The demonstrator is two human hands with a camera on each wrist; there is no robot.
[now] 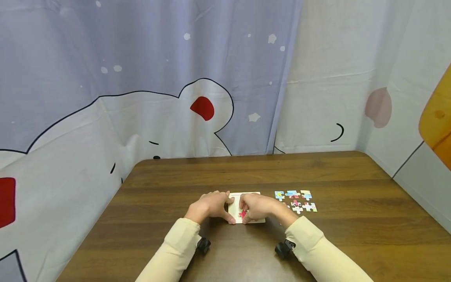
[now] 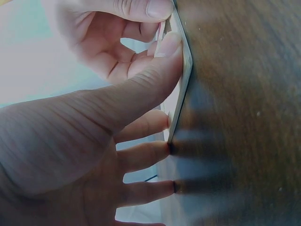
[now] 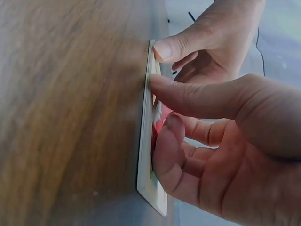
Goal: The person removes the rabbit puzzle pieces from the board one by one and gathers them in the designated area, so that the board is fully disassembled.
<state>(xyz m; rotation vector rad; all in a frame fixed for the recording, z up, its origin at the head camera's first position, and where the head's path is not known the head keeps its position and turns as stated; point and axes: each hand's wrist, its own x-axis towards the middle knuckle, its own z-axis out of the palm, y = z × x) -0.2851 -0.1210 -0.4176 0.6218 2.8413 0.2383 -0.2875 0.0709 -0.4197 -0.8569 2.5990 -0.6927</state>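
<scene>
A thin, pale puzzle board (image 1: 234, 210) with a raised rim lies flat on the table between the two hands. My left hand (image 1: 210, 205) grips its left side, thumb on the near edge and fingers spread toward the far edge; some fingertips touch the tabletop. Over the board, my right hand (image 1: 258, 205) pinches a red jigsaw piece (image 1: 243, 214) between thumb and curled fingers. That jigsaw piece (image 3: 162, 117) stands tilted in the right wrist view, partly hidden by fingers. The right thumb touches the near rim, close beside the left thumb.
Several loose jigsaw pieces (image 1: 296, 205) lie in rough rows on the brown wooden table (image 1: 352, 184), right of the board. The right forearm partly covers some. A printed curtain (image 1: 158, 125) hangs behind the table's far edge.
</scene>
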